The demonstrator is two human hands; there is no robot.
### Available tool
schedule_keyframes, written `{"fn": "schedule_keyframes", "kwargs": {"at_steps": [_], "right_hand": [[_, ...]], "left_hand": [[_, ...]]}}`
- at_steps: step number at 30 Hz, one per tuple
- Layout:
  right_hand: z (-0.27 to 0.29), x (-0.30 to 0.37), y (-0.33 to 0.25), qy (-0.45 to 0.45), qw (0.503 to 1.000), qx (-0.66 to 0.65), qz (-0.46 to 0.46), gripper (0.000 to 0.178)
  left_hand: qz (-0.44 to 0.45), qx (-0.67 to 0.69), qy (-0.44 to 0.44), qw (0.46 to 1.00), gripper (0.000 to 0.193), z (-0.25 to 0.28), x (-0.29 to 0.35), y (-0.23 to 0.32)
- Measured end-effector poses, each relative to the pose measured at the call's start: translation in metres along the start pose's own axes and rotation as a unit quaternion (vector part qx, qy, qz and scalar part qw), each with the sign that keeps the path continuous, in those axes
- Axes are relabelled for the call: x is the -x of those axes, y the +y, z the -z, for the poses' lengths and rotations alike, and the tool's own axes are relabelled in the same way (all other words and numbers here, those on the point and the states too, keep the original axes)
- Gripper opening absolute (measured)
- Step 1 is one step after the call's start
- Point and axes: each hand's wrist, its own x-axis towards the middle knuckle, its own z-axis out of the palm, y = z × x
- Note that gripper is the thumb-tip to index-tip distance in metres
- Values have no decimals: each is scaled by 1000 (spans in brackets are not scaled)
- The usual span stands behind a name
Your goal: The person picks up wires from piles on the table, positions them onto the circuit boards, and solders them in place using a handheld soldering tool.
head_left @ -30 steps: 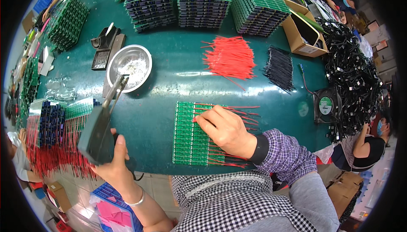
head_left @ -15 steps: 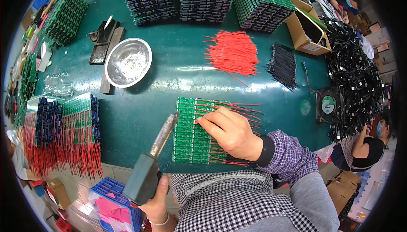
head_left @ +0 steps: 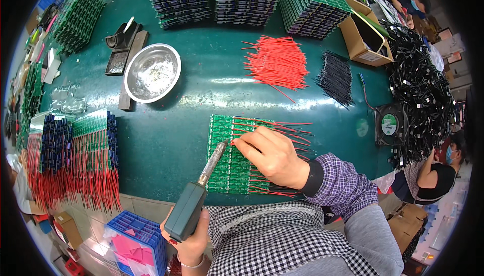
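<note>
My left hand (head_left: 194, 245) is wrapped round the handle of a dark green soldering iron (head_left: 187, 211). The iron's tip points up and right and meets the green circuit board panel (head_left: 220, 170) beside my right fingertips. With thumb and forefinger, my right hand (head_left: 275, 156) pinches a red wire (head_left: 232, 143) against the panel; most of that wire is hidden under the hand. Several red wires (head_left: 297, 123) stick out from the panel's right side, some with dark ones among them. The panel lies flat near the table's front edge.
Beyond the panel lie loose red wires (head_left: 277, 61) and black wires (head_left: 336, 76). A metal bowl (head_left: 174, 74) leans over a dark bar. Stacked boards (head_left: 247, 3) stand at the back, wired boards (head_left: 91, 145) at left. A small fan (head_left: 390, 124) sits by black cables (head_left: 423, 89).
My left hand has brought the soldering iron up and to the right, so its tip now reaches the red wire's end. My right hand stays nearly in place.
</note>
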Motion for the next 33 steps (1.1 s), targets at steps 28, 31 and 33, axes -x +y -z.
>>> {"fn": "schedule_keyframes", "kwargs": {"at_steps": [28, 31, 33], "right_hand": [[-1, 0, -1, 7, 1000, 29, 2, 21], [-2, 0, -1, 8, 1000, 28, 3, 22], [-2, 0, -1, 9, 1000, 26, 5, 23]], "left_hand": [[-19, -30, 11, 999, 24, 3, 3, -1], [-22, -28, 21, 999, 25, 3, 5, -3], [-28, -37, 24, 999, 26, 4, 5, 0]]}}
